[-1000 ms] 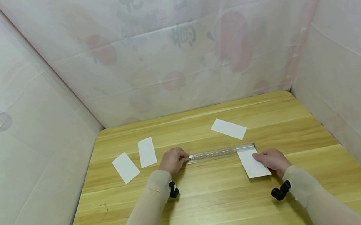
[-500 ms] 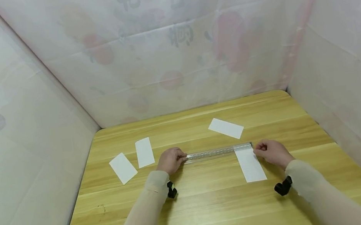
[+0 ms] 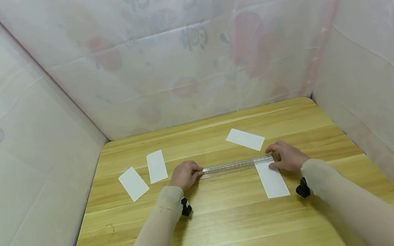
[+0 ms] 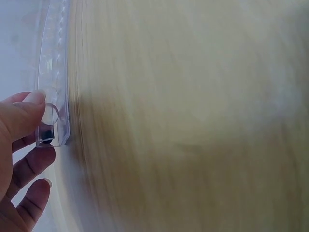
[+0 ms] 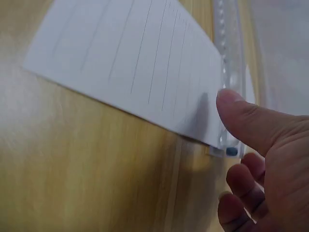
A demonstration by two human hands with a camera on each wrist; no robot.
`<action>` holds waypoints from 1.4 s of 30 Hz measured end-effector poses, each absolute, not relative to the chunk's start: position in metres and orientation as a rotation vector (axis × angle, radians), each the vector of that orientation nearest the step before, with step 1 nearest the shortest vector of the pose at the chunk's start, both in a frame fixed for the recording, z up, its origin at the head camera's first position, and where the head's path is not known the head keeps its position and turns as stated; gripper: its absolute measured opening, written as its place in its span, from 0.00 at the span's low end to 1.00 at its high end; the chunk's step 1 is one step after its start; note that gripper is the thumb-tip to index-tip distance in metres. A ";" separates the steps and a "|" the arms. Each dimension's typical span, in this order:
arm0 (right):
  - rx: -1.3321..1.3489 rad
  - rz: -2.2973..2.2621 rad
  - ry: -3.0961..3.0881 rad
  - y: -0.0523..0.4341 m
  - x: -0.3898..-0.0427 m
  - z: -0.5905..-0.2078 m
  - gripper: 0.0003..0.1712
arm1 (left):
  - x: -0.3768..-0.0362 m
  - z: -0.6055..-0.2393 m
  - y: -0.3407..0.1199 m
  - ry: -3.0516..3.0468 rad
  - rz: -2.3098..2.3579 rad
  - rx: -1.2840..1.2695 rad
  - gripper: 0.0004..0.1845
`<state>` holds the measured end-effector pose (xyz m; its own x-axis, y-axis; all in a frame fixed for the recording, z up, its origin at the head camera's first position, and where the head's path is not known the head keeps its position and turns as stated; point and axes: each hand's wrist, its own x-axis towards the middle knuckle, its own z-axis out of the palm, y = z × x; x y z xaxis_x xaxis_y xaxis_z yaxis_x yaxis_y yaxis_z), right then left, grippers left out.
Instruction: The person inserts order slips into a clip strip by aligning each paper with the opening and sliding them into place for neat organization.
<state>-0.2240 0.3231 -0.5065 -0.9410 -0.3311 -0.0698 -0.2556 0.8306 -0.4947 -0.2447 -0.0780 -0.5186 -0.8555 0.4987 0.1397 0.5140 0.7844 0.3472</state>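
Observation:
A long clear plastic binding strip (image 3: 228, 166) with a row of small ring-like bumps lies crosswise on the table. My left hand (image 3: 184, 174) pinches its left end; in the left wrist view the thumb (image 4: 35, 98) is on top beside a round tab. At the other end, my right hand (image 3: 287, 157) grips the strip between thumb and fingers. In the right wrist view the thumb (image 5: 231, 99) is on the strip's edge, the other fingers curled beyond it. A white lined paper sheet (image 3: 273, 180) has its far short edge at the strip's right end.
Two white paper slips, one at the far left (image 3: 134, 184) and one beside it (image 3: 157, 166), lie left of my left hand. Another slip (image 3: 245, 139) lies beyond the strip. Pale fabric walls (image 3: 179, 57) enclose the wooden table (image 3: 228, 229) at the back and sides.
My right hand held the paper sheet, released it onto the table, then moved up and left to the strip's right end. The left hand stays at the left end.

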 end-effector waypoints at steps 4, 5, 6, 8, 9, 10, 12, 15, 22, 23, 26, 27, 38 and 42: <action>-0.474 -0.729 2.815 0.323 -0.231 -0.510 0.21 | -0.244 -0.518 -0.078 -2.935 -0.601 -0.833 0.07; -0.477 -0.731 2.803 0.323 -0.233 -0.511 0.21 | -0.244 -0.518 -0.079 -2.934 -0.608 -0.832 0.07; -0.477 -0.740 2.792 0.323 -0.234 -0.511 0.20 | -0.244 -0.518 -0.079 -2.932 -0.615 -0.833 0.07; -0.463 -0.763 2.772 0.323 -0.235 -0.513 0.20 | -0.243 -0.518 -0.079 -2.926 -0.617 -0.838 0.06; -0.464 -0.772 2.763 0.323 -0.236 -0.513 0.20 | -0.243 -0.518 -0.080 -2.922 -0.617 -0.842 0.06; -0.466 -0.780 2.754 0.324 -0.237 -0.513 0.20 | -0.243 -0.519 -0.080 -2.920 -0.617 -0.843 0.06; -0.465 -0.793 2.736 0.324 -0.239 -0.514 0.19 | -0.242 -0.520 -0.080 -2.917 -0.608 -0.848 0.06; -0.463 -0.810 2.714 0.325 -0.240 -0.513 0.18 | -0.242 -0.520 -0.080 -2.917 -0.609 -0.845 0.07; -0.447 -0.833 2.703 0.327 -0.242 -0.513 0.14 | -0.244 -0.519 -0.080 -2.907 -0.606 -0.863 0.06; -0.437 -0.834 2.709 0.327 -0.242 -0.513 0.13 | -0.244 -0.519 -0.080 -2.909 -0.605 -0.859 0.06; -0.445 -0.812 2.730 0.325 -0.241 -0.511 0.11 | -0.244 -0.518 -0.081 -2.910 -0.604 -0.856 0.06; -0.451 -0.793 2.746 0.324 -0.241 -0.510 0.11 | -0.244 -0.518 -0.081 -2.909 -0.605 -0.857 0.06; -0.649 -0.523 2.885 0.301 -0.246 -0.493 0.11 | -0.243 -0.517 -0.081 -2.918 -0.595 -0.849 0.07; -0.769 -0.416 2.875 0.296 -0.249 -0.488 0.09 | -0.242 -0.515 -0.079 -2.933 -0.610 -0.841 0.07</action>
